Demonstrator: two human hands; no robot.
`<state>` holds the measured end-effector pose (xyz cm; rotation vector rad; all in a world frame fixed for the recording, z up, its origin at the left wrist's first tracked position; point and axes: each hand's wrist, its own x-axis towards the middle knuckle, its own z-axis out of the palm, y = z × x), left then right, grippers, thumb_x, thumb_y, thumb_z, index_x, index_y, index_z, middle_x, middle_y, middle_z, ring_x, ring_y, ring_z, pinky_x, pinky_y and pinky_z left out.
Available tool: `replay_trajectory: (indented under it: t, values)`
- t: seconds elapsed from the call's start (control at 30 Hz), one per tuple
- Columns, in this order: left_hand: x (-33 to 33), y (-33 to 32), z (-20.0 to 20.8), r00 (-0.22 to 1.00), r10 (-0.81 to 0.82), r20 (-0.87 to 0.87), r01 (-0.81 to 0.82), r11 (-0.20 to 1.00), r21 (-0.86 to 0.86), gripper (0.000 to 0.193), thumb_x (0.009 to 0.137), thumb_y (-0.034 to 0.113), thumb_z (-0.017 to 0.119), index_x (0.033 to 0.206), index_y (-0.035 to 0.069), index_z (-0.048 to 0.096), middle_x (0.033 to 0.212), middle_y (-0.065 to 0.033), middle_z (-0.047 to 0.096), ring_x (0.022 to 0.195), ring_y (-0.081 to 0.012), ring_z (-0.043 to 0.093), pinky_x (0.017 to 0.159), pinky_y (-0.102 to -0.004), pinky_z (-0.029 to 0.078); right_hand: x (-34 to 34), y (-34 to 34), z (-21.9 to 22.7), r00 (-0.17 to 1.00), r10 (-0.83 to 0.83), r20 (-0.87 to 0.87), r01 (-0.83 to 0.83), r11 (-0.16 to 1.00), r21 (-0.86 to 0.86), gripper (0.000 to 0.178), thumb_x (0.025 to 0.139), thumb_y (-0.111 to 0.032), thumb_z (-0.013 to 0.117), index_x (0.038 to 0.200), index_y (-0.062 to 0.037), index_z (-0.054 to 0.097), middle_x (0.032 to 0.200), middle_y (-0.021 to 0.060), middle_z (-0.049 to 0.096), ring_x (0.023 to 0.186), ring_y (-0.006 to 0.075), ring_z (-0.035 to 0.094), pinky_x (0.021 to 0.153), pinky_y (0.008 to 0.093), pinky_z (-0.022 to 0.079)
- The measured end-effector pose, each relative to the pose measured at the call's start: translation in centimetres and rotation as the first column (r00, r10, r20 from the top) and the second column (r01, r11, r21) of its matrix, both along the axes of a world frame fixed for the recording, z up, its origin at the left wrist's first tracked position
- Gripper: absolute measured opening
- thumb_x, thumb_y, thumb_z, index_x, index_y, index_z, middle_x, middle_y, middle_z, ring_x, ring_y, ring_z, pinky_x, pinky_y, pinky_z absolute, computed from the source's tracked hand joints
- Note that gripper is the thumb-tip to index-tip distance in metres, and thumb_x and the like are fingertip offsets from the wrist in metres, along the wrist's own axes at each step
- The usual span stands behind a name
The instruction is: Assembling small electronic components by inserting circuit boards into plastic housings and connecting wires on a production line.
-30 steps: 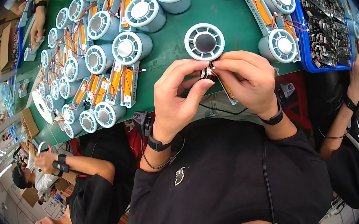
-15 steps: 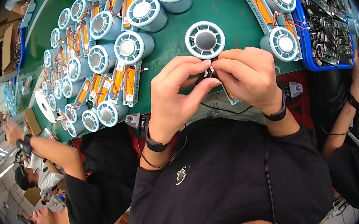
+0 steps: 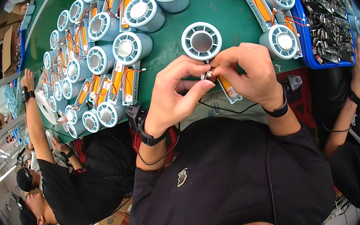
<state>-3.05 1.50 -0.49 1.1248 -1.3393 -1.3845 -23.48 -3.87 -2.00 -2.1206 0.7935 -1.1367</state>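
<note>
Directly before me stands a light-blue fan unit with a round slotted head and a grey hub (image 3: 201,41). Its open handle part, holding an orange battery (image 3: 229,88), points toward my lap, partly covered by my fingers. Just below the head, my left hand (image 3: 177,90) pinches a small dark circuit board (image 3: 202,74) between thumb and fingers. Close against it, my right hand (image 3: 251,73) has thumb and forefinger pressed together on a small wire connector (image 3: 211,72); the fingertips partly hide it.
Several similar fan units (image 3: 126,49) with batteries and loose wires crowd the green table (image 3: 167,38) on the left. More fans (image 3: 282,41) stand at right, beside a blue bin (image 3: 316,63) of circuit boards. Co-workers sit on both sides; one arm (image 3: 36,115) reaches over the left.
My right hand has shifted slightly up and turned, uncovering the orange battery and the small parts between my fingers. The fan unit moved slightly left. The left co-worker's arm has swung farther away.
</note>
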Motion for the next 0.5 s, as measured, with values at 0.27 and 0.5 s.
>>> replay_trajectory:
  t: [0.27, 0.5]
  values:
    - [-0.15, -0.04, -0.33, 0.998, -0.036, -0.049, 0.037, 0.999, 0.009, 0.019, 0.088, -0.008, 0.072, 0.106, -0.008, 0.065, 0.115, -0.0143, 0.064, 0.102, -0.0178, 0.068, 0.078, -0.0263, 0.065, 0.25, 0.06, 0.00, 0.998, -0.058, 0.005, 0.059, 0.996, -0.074, 0.026, 0.071, 0.009, 0.074, 0.076, -0.0075, 0.055, 0.081, 0.0046, 0.076, 0.051, 0.0172, 0.054, 0.052, 0.0292, 0.041]
    - [0.07, 0.18, -0.47, 0.998, -0.048, -0.029, 0.047, 0.998, -0.032, 0.021, 0.088, -0.010, 0.070, 0.109, -0.008, 0.065, 0.116, -0.0142, 0.064, 0.103, -0.0183, 0.069, 0.082, -0.0265, 0.064, -0.05, 0.18, -0.07, 0.999, -0.043, 0.011, 0.044, 0.991, -0.123, 0.025, 0.071, 0.010, 0.074, 0.079, -0.0064, 0.056, 0.081, 0.0067, 0.076, 0.053, 0.0182, 0.058, 0.052, 0.0296, 0.043]
